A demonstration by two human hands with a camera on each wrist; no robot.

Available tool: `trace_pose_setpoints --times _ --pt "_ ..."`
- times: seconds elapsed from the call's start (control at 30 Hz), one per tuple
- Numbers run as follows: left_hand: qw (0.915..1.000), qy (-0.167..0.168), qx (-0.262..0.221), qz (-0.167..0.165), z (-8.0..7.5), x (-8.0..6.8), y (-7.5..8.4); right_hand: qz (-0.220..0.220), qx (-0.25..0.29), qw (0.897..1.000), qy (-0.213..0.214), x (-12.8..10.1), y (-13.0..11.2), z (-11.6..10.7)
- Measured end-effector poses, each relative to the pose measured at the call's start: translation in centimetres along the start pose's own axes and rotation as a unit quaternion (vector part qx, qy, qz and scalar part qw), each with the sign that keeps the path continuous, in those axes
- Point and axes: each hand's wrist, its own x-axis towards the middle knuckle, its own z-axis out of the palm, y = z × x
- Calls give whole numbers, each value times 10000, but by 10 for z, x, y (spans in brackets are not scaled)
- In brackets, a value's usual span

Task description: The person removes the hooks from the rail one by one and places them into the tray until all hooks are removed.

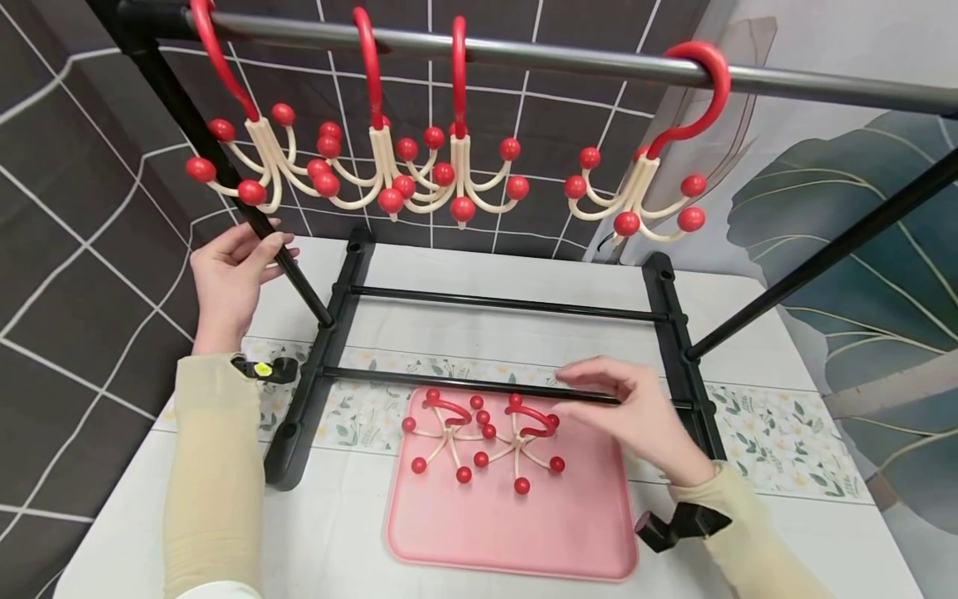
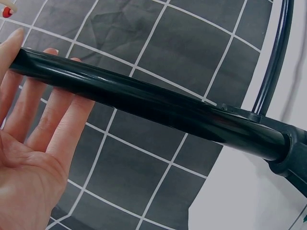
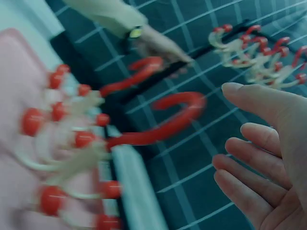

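Hanger (image 1: 518,443) with a red hook stands on the pink tray (image 1: 509,532), its long axis about upright; a second hanger (image 1: 449,433) is beside it, to the left. The right hand (image 1: 636,416) is the nearer one: its fingers are apart, holding nothing, and the hanger lies just left of them, not touching. The left hand (image 1: 234,274) has its fingers around the black post (image 1: 299,279).

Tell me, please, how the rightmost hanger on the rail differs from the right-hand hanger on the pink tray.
The rightmost hanger hangs from the rail by its hook, while the right-hand hanger rests on the pink tray. The rightmost hanger hangs well apart; the right-hand hanger sits close beside another hanger. Both have red hooks, cream arms and red balls.
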Motion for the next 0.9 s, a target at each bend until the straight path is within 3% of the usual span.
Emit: trace_pose_setpoints --times 0.13,0.27,0.43,0.63,0.77,0.9 --pt "10000 8 31 9 0 0 0 -776 -239 9948 608 11 -20 -20" --pt "10000 4 10 9 0 0 0 -1557 191 9805 1186 22 -43 -37" --pt "10000 -5 -13 -1 0 0 0 -2195 879 9512 1985 32 -86 -53" --pt "10000 -19 0 -2 0 -1 1 -2492 1411 9115 2952 48 -118 -70" --pt "10000 -13 -40 -11 0 -1 0 -2505 1264 9077 3120 61 -129 -80" --pt "10000 -3 -34 -9 0 -1 0 -2439 848 9126 3169 76 -136 -87"
